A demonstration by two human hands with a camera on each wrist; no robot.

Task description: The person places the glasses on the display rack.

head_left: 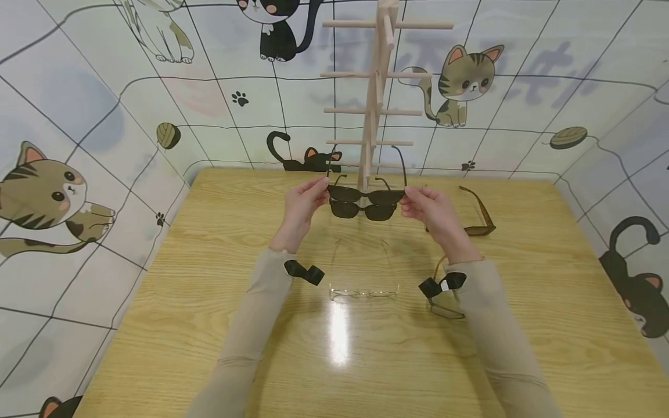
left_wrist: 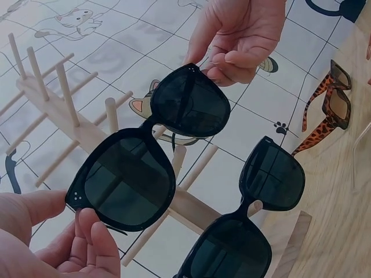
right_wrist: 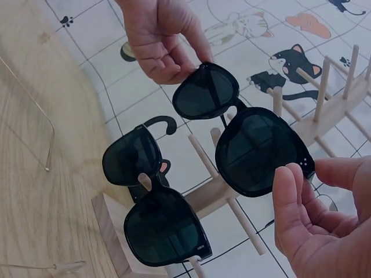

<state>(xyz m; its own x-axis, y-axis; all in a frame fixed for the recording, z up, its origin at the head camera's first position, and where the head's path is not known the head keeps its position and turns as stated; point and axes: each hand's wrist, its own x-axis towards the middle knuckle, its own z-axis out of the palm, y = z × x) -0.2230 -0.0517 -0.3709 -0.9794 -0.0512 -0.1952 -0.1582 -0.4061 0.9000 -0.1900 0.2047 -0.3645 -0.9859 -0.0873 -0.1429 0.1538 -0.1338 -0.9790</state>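
Observation:
A pair of black sunglasses (head_left: 385,197) is held level by both hands, lenses facing me and temples unfolded toward the rack. My left hand (head_left: 300,212) pinches its left front corner between thumb and fingers. At the opposite corner, my right hand (head_left: 436,215) grips in the same way. Just below and behind, a second black pair of sunglasses (left_wrist: 272,174) rests on the lowest pegs of a wooden display rack (head_left: 369,125). In the right wrist view a peg shows under that second pair's bridge. The held pair is apart from it.
Thin metal-framed glasses (head_left: 364,293) lie on the wooden table (head_left: 209,290) in front of the rack. Another thin-framed pair of glasses (head_left: 448,313) is partly hidden by my right forearm. Tortoiseshell sunglasses (head_left: 481,230) lie beyond my right hand. Cat-patterned cloth walls (head_left: 209,104) surround the table's back and sides.

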